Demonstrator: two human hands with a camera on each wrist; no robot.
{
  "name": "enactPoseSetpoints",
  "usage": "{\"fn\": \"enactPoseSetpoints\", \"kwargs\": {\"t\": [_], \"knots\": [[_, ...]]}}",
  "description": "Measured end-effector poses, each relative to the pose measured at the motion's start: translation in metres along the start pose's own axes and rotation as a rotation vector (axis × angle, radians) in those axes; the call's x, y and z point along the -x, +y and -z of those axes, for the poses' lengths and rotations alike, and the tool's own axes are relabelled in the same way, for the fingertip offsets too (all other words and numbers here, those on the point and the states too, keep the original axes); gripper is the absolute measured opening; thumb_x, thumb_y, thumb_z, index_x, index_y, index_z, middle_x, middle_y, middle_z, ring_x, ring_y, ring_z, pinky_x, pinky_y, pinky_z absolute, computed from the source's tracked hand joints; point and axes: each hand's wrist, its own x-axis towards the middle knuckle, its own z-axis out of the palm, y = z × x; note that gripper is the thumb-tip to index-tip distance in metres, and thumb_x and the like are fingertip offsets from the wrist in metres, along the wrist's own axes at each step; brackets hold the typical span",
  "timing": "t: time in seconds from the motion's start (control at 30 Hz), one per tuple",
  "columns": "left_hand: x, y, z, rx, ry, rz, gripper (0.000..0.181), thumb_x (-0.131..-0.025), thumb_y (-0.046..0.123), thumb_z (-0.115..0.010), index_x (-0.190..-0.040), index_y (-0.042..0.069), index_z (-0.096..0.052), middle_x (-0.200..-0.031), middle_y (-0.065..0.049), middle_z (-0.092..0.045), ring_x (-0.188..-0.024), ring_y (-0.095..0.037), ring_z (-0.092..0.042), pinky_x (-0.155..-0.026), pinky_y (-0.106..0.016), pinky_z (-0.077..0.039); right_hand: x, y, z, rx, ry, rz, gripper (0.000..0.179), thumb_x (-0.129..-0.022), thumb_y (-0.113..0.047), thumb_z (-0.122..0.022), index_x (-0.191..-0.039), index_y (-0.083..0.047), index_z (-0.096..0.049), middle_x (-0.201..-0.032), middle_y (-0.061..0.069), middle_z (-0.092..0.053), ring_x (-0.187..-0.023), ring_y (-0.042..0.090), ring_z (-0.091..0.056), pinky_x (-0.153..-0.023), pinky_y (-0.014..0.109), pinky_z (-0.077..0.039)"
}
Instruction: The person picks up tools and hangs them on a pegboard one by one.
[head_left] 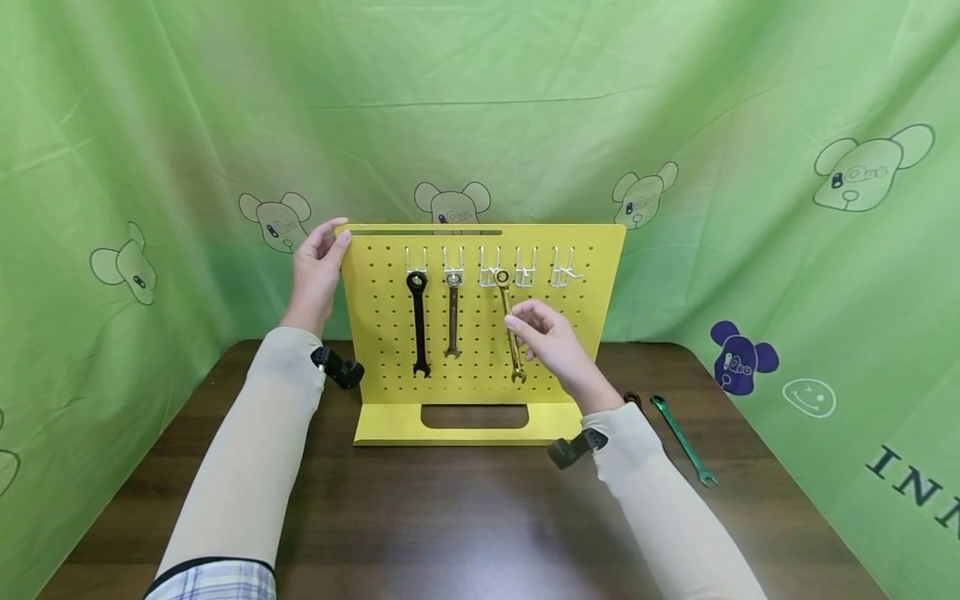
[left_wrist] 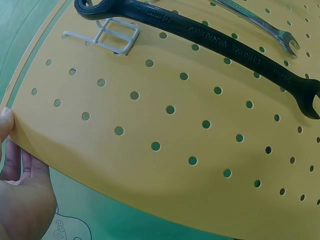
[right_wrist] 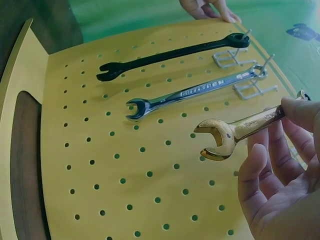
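Observation:
A yellow pegboard [head_left: 480,396] stands upright on the table. My left hand [head_left: 317,271] grips its upper left corner, thumb in front and fingers behind. My right hand [head_left: 551,342] pinches a gold combination wrench [head_left: 512,346] by its shaft, in front of the board. The gold wrench's ring end overlaps the middle white wire hook [head_left: 487,275] in the head view; its open end points down. A black wrench [head_left: 419,325] and a silver wrench [head_left: 453,317] hang by their ring ends on the two left hooks.
Two more white hooks, one [head_left: 527,277] beside the other [head_left: 566,271], are on the board's right side. A green wrench [head_left: 682,439] lies on the brown table [head_left: 450,525] at right. Near it a dark wrench [head_left: 632,397] is mostly hidden by my right sleeve. Green cloth [head_left: 480,100] surrounds the table.

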Motion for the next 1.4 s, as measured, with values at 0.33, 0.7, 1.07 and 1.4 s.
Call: {"fn": "enactPoseSetpoints", "kwargs": {"t": [0.33, 0.7, 1.07, 1.4], "knots": [[0.0, -0.001, 0.0, -0.007, 0.003, -0.005, 0.033, -0.1, 0.017, -0.064, -0.132, 0.01, -0.063, -0.104, 0.0, -0.057, -0.093, -0.01, -0.053, -0.079, -0.018, -0.051, -0.007, 0.011, -0.005, -0.029, -0.003, -0.035, 0.025, -0.102, -0.023, -0.062, -0.116, -0.003, -0.057, -0.093, 0.006, -0.059, -0.08, 0.018, -0.054, -0.066, 0.035, -0.053], [0.003, 0.0, 0.0, 0.024, -0.006, 0.005, 0.033, -0.099, 0.016, -0.065, -0.132, 0.011, -0.064, -0.103, 0.0, -0.057, -0.093, -0.01, -0.053, -0.08, -0.018, -0.051, -0.016, 0.016, -0.011, -0.009, 0.02, -0.112, 0.035, -0.103, -0.029, -0.06, -0.125, -0.002, -0.058, -0.117, 0.01, -0.065, -0.097, 0.02, -0.056, -0.082, 0.044, -0.054], [0.003, 0.001, 0.0, 0.022, -0.003, 0.01, 0.034, -0.099, 0.017, -0.065, -0.132, 0.011, -0.063, -0.106, 0.0, -0.058, -0.095, -0.011, -0.055, -0.083, -0.02, -0.052, -0.019, 0.017, -0.016, 0.006, 0.046, -0.113, 0.04, -0.104, -0.027, -0.058, -0.131, 0.002, -0.055, -0.124, 0.017, -0.062, -0.112, 0.029, -0.057, -0.088, 0.043, -0.054], [0.001, 0.0, 0.0, 0.001, 0.001, 0.002, 0.035, -0.1, 0.018, -0.064, -0.134, 0.01, -0.062, -0.107, 0.0, -0.058, -0.096, -0.011, -0.055, -0.082, -0.019, -0.052, -0.02, 0.019, -0.015, -0.013, 0.05, -0.111, 0.04, -0.103, -0.026, -0.059, -0.131, 0.002, -0.055, -0.125, 0.02, -0.062, -0.108, 0.029, -0.058, -0.091, 0.047, -0.054]]}}
